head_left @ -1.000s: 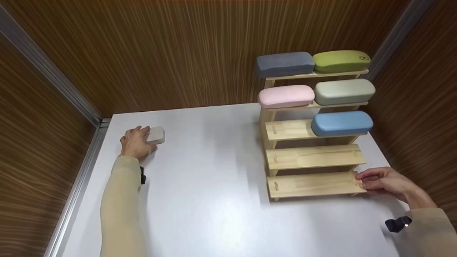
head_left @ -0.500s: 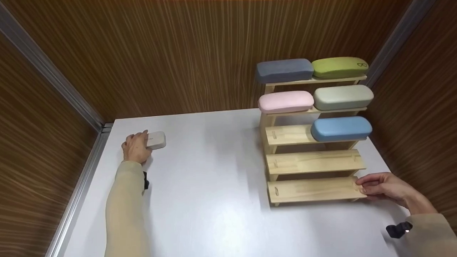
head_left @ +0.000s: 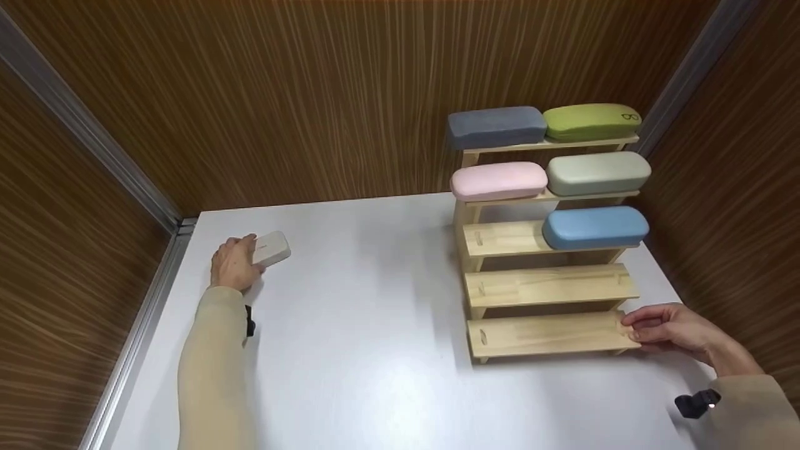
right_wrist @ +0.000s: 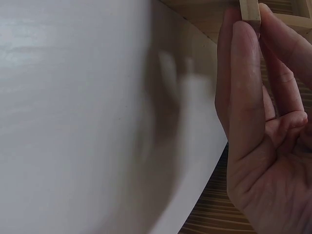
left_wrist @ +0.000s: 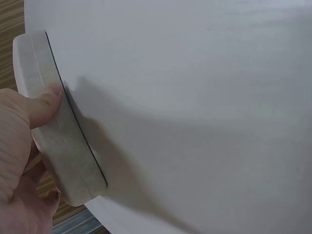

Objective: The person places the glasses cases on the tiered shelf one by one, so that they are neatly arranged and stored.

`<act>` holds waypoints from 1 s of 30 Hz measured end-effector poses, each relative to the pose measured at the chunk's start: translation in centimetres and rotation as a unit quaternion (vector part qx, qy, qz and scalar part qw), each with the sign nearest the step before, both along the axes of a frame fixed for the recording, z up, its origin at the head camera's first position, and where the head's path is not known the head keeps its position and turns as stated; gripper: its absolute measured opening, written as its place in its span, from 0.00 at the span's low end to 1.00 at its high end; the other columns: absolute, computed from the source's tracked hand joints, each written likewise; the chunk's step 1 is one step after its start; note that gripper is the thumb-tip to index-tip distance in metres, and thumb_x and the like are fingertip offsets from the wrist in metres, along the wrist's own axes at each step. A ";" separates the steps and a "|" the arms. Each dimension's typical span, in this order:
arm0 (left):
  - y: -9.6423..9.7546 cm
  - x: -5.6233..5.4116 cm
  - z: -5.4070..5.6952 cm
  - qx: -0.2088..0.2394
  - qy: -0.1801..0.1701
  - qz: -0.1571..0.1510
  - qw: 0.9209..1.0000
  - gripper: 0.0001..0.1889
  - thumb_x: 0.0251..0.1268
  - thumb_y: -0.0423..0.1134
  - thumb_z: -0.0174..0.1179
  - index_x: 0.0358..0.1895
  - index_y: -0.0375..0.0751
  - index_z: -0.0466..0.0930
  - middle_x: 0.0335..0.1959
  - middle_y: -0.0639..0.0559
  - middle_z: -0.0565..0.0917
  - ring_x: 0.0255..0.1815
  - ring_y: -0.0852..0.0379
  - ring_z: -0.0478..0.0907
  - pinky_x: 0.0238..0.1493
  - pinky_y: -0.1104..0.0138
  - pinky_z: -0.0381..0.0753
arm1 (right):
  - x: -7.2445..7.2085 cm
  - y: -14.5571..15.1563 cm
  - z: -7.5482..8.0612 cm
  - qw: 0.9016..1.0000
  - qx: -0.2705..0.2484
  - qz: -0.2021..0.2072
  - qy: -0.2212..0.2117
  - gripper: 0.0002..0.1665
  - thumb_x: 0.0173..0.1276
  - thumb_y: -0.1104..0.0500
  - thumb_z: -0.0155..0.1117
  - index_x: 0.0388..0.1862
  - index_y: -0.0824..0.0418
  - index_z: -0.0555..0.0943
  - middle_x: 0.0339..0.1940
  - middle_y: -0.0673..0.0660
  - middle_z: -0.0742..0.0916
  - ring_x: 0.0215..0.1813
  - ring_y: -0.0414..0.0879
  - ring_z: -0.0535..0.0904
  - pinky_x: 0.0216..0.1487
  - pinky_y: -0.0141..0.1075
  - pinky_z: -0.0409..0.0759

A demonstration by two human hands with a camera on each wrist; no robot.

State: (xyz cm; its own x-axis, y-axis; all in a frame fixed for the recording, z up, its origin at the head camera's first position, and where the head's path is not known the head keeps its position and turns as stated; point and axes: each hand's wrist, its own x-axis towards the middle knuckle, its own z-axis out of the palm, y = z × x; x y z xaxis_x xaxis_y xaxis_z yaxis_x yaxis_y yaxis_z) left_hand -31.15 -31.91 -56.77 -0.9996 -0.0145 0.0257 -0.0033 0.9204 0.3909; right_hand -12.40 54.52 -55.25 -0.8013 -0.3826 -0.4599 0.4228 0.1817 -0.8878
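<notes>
At the far left of the table, my left hand [head_left: 234,264] grips a white glasses case [head_left: 271,248] from its left side. The left wrist view has the thumb [left_wrist: 48,100] pressed along one long side of the case, with a dark line along its edge; the other fingers are mostly hidden behind it. My right hand [head_left: 687,331] pinches the right end of the lowest shelf of a stepped wooden rack [head_left: 550,334]. The right wrist view shows fingertips on both sides of that wooden edge [right_wrist: 250,10].
On the rack's upper steps lie a slate-blue case [head_left: 497,127], a lime-green case [head_left: 590,122], a pink case [head_left: 499,181], a pale green case [head_left: 599,173] and a blue case [head_left: 595,227]. Wood-grain walls [head_left: 312,106] enclose the white table [head_left: 350,325].
My left fingers have drawn in around the white glasses case, and it has turned slightly. The head view has tilted a little upward. My right hand keeps its hold on the rack.
</notes>
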 end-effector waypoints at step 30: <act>5.9 1.9 4.4 0.026 0.026 -0.060 0.998 0.42 0.72 0.56 0.72 0.85 0.42 0.72 0.70 0.37 0.79 0.70 0.37 0.75 0.77 0.40 0.73 | -0.8 0.9 -0.1 0.999 -0.032 0.019 -0.001 0.28 0.83 0.75 0.58 0.54 0.46 0.95 0.48 0.43 0.97 0.50 0.34 0.93 0.51 0.29 0.92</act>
